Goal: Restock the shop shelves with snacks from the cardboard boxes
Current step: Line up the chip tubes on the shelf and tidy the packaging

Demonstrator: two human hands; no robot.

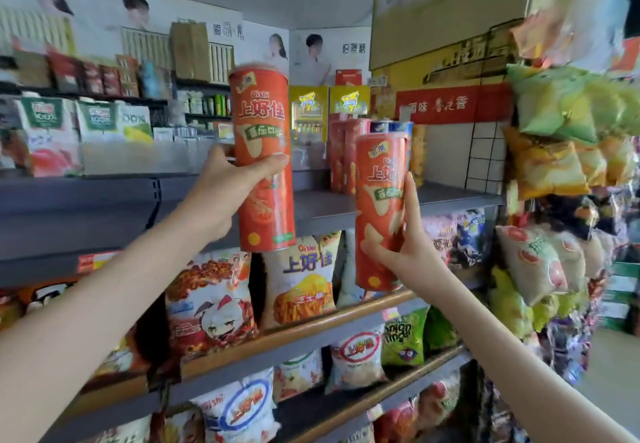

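Holding, left: the left hand curls fingers and thumb round a tall red crisp can, which is upright at the centre of the frame, in front of the grey top shelf.
Right hand: the right hand grips a second red can near its base, thumb in front and one finger stretched up its side; the can sits right of centre and lower.
Held cans: apart, not touching.
Shelf stock: more red cans and a blue can stand at the back of the top shelf.
Lower shelves: snack bags fill the rows.
Right edge: hanging bags.
Upper right: a cardboard box, blurred.
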